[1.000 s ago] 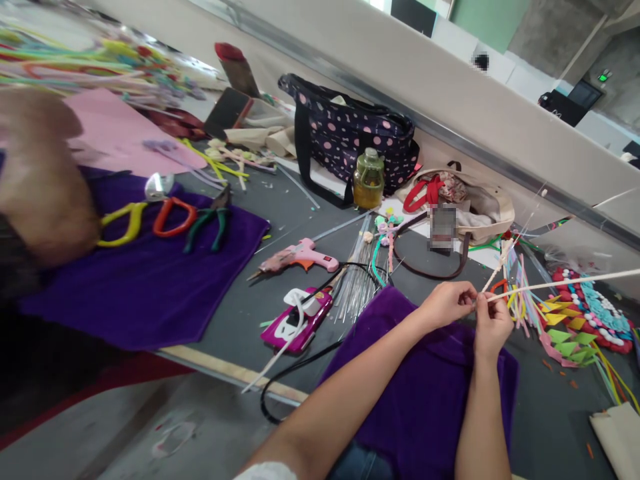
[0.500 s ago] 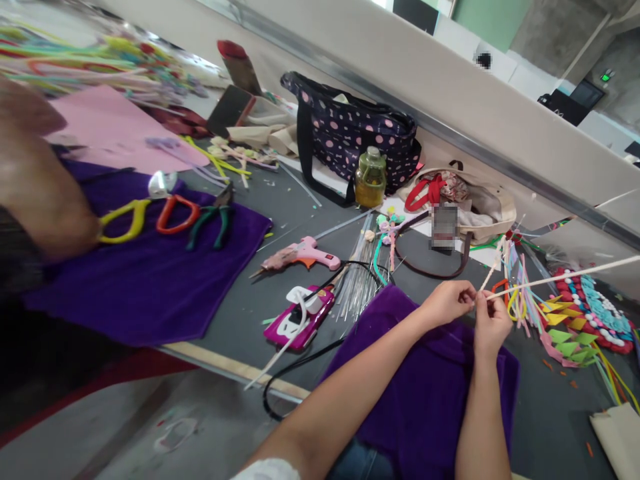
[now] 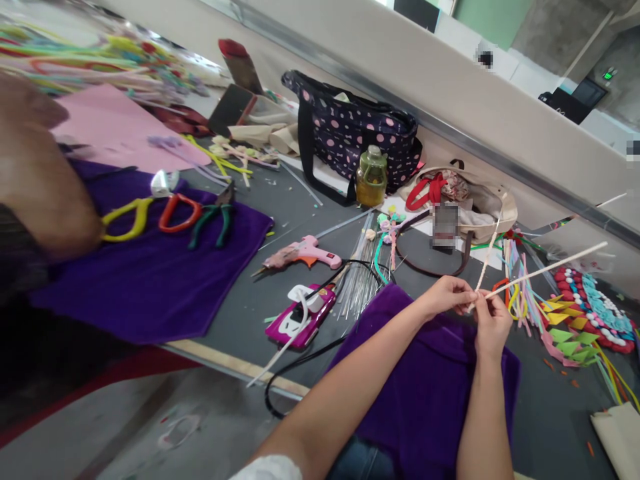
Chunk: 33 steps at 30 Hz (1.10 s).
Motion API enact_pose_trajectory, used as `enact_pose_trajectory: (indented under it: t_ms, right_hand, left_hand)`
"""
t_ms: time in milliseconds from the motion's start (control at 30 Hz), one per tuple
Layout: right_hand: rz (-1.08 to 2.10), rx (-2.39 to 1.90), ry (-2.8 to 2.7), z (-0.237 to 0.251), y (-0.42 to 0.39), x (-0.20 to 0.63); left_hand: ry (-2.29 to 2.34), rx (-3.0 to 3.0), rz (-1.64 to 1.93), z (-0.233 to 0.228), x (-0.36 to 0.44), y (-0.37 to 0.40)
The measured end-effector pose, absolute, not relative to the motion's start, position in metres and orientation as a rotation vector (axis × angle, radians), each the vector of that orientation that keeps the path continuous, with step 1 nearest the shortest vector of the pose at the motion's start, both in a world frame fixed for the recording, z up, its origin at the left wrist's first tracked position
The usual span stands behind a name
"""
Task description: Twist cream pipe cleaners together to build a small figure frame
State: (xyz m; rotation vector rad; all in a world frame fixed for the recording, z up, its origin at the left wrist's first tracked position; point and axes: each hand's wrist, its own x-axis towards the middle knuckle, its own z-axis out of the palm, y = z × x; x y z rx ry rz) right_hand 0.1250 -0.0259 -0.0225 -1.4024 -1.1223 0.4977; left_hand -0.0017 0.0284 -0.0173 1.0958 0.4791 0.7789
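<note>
Two cream pipe cleaners meet above the purple cloth. We pinch their crossing with left hand and right hand — fingertips pressed tight on the stems. We judge them light, fuzzy and easily bent — best gripped near the crossing, not the free ends.

left hand pinching | right hand pinching | fingertips meeting
</note>
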Motion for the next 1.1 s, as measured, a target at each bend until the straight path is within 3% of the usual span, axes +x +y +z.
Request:
enact_pose_trajectory:
  t_ms: [200, 1100]
  right_hand:
    - [0.720, -1.278, -0.958, -0.0205, -0.0241, 0.1183]
    - [0.842, -1.138, -0.763, -0.0179, -0.0213, 0.1255]
  left_hand:
    - [0.464, 0.997, 0.731, -0.0166, -0.0052, 0.0300]
    - [0.385, 0.865, 0.872, -0.0075, -0.0020, 0.0233]
